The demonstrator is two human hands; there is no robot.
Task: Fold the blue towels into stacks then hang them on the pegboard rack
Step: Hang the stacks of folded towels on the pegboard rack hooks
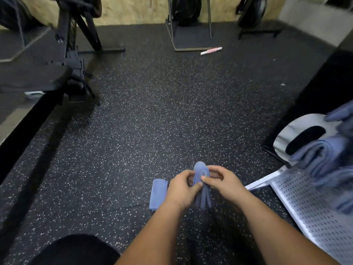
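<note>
- Here, a seated person's left hand (181, 188) and right hand (223, 182) clasp a folded stack of dark blue cloth towels (203, 197) from either side. The fingers of both curl round it and the thumbs press its near face.
- The stack stands on edge over the black speckled rubber floor (133, 131), rounded fold uppermost and layered edges pointing down toward the person. Whether its lower end touches the floor cannot be told.
- A lighter blue folded towel (158, 194) lies flat on the floor just left of the stack, partly hidden by the left hand.
- The perforated silver metal pegboard rack (305, 203) sits at the right, near the right forearm, with several folded blue towels (322, 157) draped on it.
- Step in hand, as judged: squaring the stack before hanging it. Even pressure from both sides should keep the layers from sliding. The loose edges are best aligned first, and the stack then carried to the rack fold-first.
- Risk: the soft layers may splay if either grip eases too soon.
</note>
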